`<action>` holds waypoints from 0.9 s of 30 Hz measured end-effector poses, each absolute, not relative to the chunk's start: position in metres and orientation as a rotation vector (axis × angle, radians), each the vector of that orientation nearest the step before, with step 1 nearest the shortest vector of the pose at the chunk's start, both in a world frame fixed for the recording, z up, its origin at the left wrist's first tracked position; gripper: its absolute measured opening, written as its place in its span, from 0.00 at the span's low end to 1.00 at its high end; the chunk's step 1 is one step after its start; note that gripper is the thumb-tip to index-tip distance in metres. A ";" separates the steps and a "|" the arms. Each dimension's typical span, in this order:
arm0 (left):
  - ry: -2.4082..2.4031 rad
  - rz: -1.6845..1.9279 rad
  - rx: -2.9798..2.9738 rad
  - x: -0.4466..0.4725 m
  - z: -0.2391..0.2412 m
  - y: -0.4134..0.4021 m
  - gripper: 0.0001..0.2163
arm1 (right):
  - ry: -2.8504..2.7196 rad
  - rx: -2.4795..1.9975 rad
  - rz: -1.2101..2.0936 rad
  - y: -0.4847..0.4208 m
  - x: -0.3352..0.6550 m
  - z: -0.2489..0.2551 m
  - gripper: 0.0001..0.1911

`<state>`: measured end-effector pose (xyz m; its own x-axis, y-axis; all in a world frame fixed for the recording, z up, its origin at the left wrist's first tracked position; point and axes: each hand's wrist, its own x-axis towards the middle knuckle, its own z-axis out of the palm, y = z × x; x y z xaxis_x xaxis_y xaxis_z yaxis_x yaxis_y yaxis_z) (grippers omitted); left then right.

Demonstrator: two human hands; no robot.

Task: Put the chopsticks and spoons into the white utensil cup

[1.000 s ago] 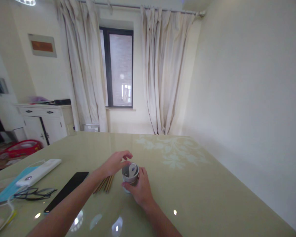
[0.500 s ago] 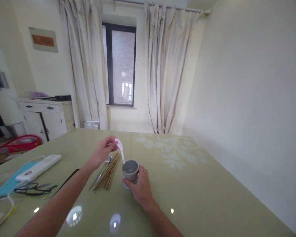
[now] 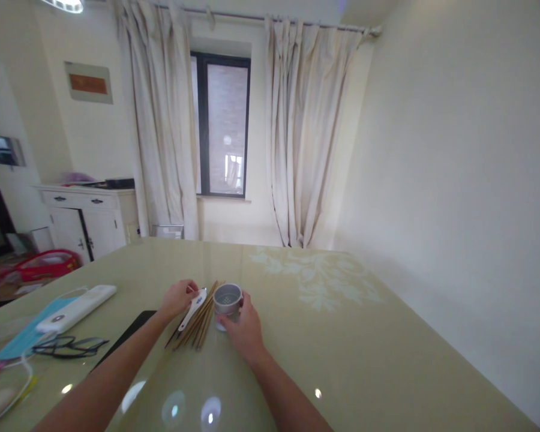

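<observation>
My right hand (image 3: 245, 330) is wrapped around the right side of a grey cylindrical utensil holder (image 3: 227, 306). The holder stands upright, its mouth facing up, and small holes show in its bottom. Left of it, my left hand (image 3: 179, 298) has curled fingers at the wide bowl end of a white soup spoon (image 3: 192, 309). The spoon slants over a bundle of wooden chopsticks (image 3: 202, 327), its handle pointing toward me. A metal spoon seen earlier beside the chopsticks is now mostly covered.
On the left of the glossy table (image 3: 364, 360) are a black flat object (image 3: 132, 329), eyeglasses (image 3: 67, 346), a white power strip-like device (image 3: 76, 309) and a blue face mask (image 3: 36, 336). A wall (image 3: 468, 198) borders the right side.
My left hand has brought the white spoon from the holder's rim down and left onto the chopsticks. My right hand and the holder have shifted slightly left.
</observation>
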<state>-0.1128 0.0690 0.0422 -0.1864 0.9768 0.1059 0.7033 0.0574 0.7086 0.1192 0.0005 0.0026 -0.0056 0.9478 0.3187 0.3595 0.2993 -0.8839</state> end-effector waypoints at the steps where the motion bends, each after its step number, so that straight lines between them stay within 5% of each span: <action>1: 1.956 0.906 1.686 -0.112 0.040 0.068 0.04 | -1.574 -1.207 0.760 0.002 0.125 0.000 0.48; 3: 1.983 0.900 1.709 -0.109 0.035 0.065 0.04 | -1.607 -1.205 0.774 0.000 0.141 -0.008 0.55; 6: 2.032 0.917 1.740 -0.107 0.033 0.060 0.05 | -1.615 -1.199 0.758 -0.010 0.174 -0.021 0.51; 14: 2.001 1.157 1.728 -0.082 0.077 0.041 0.14 | -1.476 -1.106 0.562 -0.040 0.224 0.000 0.11; 18: 1.512 1.647 1.906 0.006 0.097 -0.003 0.23 | -1.470 -1.154 0.360 -0.040 0.227 0.014 0.15; 23: 0.862 1.111 2.212 0.114 0.062 -0.050 0.14 | -1.750 -1.091 0.283 -0.041 0.232 -0.010 0.01; 27: 0.850 1.026 1.928 0.116 0.034 -0.052 0.21 | -1.947 -1.031 0.216 -0.048 0.229 -0.015 0.12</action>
